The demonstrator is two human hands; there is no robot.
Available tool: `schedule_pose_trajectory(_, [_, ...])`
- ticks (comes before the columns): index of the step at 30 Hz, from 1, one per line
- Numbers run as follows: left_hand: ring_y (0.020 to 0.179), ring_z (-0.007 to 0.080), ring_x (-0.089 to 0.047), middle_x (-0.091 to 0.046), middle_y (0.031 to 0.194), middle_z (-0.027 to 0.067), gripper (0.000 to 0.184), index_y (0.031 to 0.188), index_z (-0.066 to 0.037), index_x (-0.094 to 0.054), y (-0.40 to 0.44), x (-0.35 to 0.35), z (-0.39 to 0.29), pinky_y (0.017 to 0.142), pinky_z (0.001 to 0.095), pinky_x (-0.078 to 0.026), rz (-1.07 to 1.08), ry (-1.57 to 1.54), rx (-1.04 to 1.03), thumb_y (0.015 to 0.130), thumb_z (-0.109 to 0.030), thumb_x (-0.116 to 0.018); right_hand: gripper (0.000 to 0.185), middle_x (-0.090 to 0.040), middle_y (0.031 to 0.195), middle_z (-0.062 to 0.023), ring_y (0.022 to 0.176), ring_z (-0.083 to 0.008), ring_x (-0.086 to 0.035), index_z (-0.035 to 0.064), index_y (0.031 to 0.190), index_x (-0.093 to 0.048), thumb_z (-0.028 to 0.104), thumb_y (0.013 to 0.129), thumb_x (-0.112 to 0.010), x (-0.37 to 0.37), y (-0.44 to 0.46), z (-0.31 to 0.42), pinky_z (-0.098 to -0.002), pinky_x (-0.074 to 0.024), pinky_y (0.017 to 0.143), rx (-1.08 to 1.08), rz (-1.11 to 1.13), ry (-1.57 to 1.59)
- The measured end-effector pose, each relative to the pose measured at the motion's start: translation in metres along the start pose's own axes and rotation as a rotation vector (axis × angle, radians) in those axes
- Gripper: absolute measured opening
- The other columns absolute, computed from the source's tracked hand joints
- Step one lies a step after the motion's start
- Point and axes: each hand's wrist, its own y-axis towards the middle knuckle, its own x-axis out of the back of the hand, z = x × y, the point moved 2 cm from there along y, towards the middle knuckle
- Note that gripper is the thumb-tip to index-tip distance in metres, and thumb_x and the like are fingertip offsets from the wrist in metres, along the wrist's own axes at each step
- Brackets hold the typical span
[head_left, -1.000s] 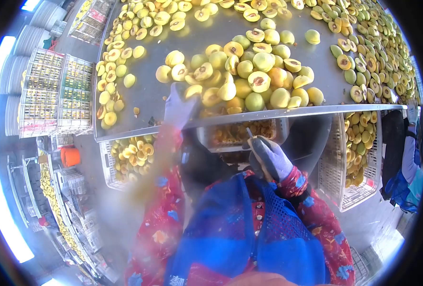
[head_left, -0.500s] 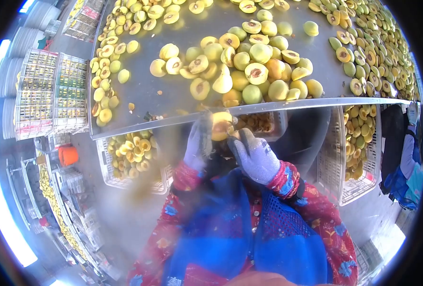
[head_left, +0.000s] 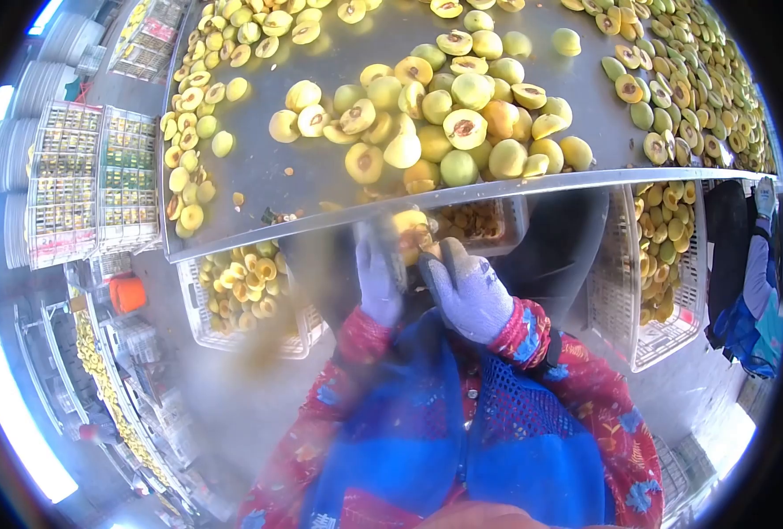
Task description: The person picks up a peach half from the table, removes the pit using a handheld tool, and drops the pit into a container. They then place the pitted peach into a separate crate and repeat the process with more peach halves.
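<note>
In front of my chest, just below the table's near edge, my left hand (head_left: 379, 275) in a grey-and-lilac glove is closed around a cut yellow peach (head_left: 410, 231). My right hand (head_left: 473, 293), in a matching glove, has its fingers bent and pressed together against the fruit's right side. What those fingertips pinch is hidden. Beyond my hands, a pile of whole and halved peaches (head_left: 464, 130) lies on the metal table (head_left: 259, 115); several halves show brown pits or hollows.
A crate of peach halves (head_left: 242, 286) stands below left, another crate (head_left: 665, 256) to the right, and a bin with brown pieces (head_left: 475, 222) under the table edge. Stacked crates (head_left: 92, 181) and an orange bucket (head_left: 128, 294) stand left. Another person's gloved hand (head_left: 765, 198) shows far right.
The view has shifted slightly, so the table and pile appear a little higher and further left. Both hands stay together at the peach; the left hand appears turned a little more upright.
</note>
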Motion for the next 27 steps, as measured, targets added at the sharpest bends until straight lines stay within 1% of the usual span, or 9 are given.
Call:
schedule_pose_trajectory(4, [0.107,0.0354,-0.053,-0.05,0.121,0.0225,0.052,0.132,0.002,-0.044,0.0,-0.011,0.015,0.092,0.0421,-0.044,-0.203,-0.061,0.055,0.089,-0.022,-0.059,0.023,-0.057,0.061,-0.0222,0.056,-0.0388,-0.06,-0.0026,0.093,-0.048,0.019,0.095,-0.053,-0.006,-0.004,-0.01,-0.0452,-0.0453,0.05,0.055,-0.028,-0.027])
schedule_pose_trajectory(6, [0.1,0.0281,-0.056,-0.055,0.115,0.0188,0.038,0.125,0.003,-0.05,0.002,-0.015,0.008,0.087,0.0367,-0.047,-0.265,-0.08,0.081,0.095,-0.02,-0.052,0.024,-0.056,0.059,-0.0169,0.049,-0.0315,-0.058,-0.0003,0.09,-0.049,0.023,0.097,-0.05,-0.002,-0.001,-0.01,-0.0401,-0.0436,0.045,-0.171,0.074,0.229])
schedule_pose_trajectory(8, [0.09,0.019,-0.06,-0.063,0.107,0.0135,0.033,0.118,0.006,-0.055,0.002,-0.018,-0.002,0.08,0.0301,-0.049,-0.312,-0.072,0.038,0.099,-0.02,-0.049,0.027,-0.055,0.057,-0.0096,0.041,-0.0218,-0.053,0.0029,0.086,-0.051,0.027,0.098,-0.047,0.01,0.003,-0.001,-0.0336,-0.0403,0.039,-0.687,0.315,0.749])
schedule_pose_trajectory(12, [0.084,0.0178,-0.06,-0.064,0.101,0.0125,0.029,0.114,0.007,-0.057,0.002,-0.023,-0.025,0.077,0.0303,-0.05,-0.312,0.331,-0.231,0.097,-0.016,-0.051,0.035,-0.041,0.054,0.0021,0.037,-0.0076,-0.033,0.01,0.086,-0.051,0.043,0.099,-0.046,0.011,-0.001,0.002,-0.0213,-0.0253,0.035,-0.876,0.343,1.203])
schedule_pose_trajectory(15, [0.086,0.0203,-0.061,-0.064,0.102,0.0143,0.029,0.114,0.007,-0.056,0.006,-0.02,-0.023,0.078,0.0325,-0.051,-0.191,0.283,-0.147,0.096,-0.015,-0.052,0.03,-0.046,0.057,-0.0003,0.039,-0.0096,-0.041,0.0113,0.088,-0.055,0.039,0.098,-0.049,0.01,-0.005,-0.017,-0.0222,-0.033,0.036,-0.942,0.533,1.699])
schedule_pose_trajectory(17, [0.089,0.0215,-0.062,-0.064,0.104,0.0153,0.029,0.115,0.006,-0.055,0.006,-0.024,-0.024,0.078,0.0334,-0.051,-0.144,0.197,-0.016,0.096,-0.016,-0.053,0.032,-0.046,0.057,0.0006,0.039,-0.0089,-0.041,0.0113,0.093,-0.055,0.043,0.098,-0.05,0.009,-0.006,-0.018,-0.0215,-0.0324,0.037,-0.947,0.439,1.531])
schedule_pose_trajectory(19, [0.086,0.0226,-0.063,-0.065,0.098,0.0143,0.03,0.113,0.002,-0.057,0.004,-0.026,-0.022,0.073,0.0324,-0.051,-0.122,0.276,-0.141,0.098,-0.023,-0.049,0.034,-0.046,0.057,0.0007,0.039,-0.009,-0.041,0.01,0.096,-0.055,0.043,0.098,-0.048,0.0,-0.009,-0.024,-0.0218,-0.0325,0.036,-0.965,0.349,1.401])
schedule_pose_trajectory(22, [0.082,0.0202,-0.065,-0.066,0.094,0.0128,0.034,0.111,0.0,-0.058,0.003,-0.029,-0.021,0.069,0.029,-0.052,-0.115,-0.095,0.025,0.1,-0.03,-0.046,0.04,-0.047,0.056,-0.0001,0.039,-0.0102,-0.043,0.0082,0.097,-0.056,0.045,0.1,-0.041,-0.012,-0.015,-0.046,-0.0226,-0.0331,0.036,-0.859,0.795,2.146])
schedule_pose_trajectory(27, [0.079,0.0171,-0.064,-0.066,0.093,0.0112,0.036,0.112,0.0,-0.057,0.006,-0.026,-0.034,0.067,0.0272,-0.051,-0.132,-0.251,0.122,0.102,-0.031,-0.043,0.045,-0.047,0.055,-0.0002,0.037,-0.0115,-0.043,0.0047,0.103,-0.055,0.046,0.1,-0.037,-0.013,-0.01,-0.046,-0.0238,-0.0335,0.036,-0.841,0.903,2.318])
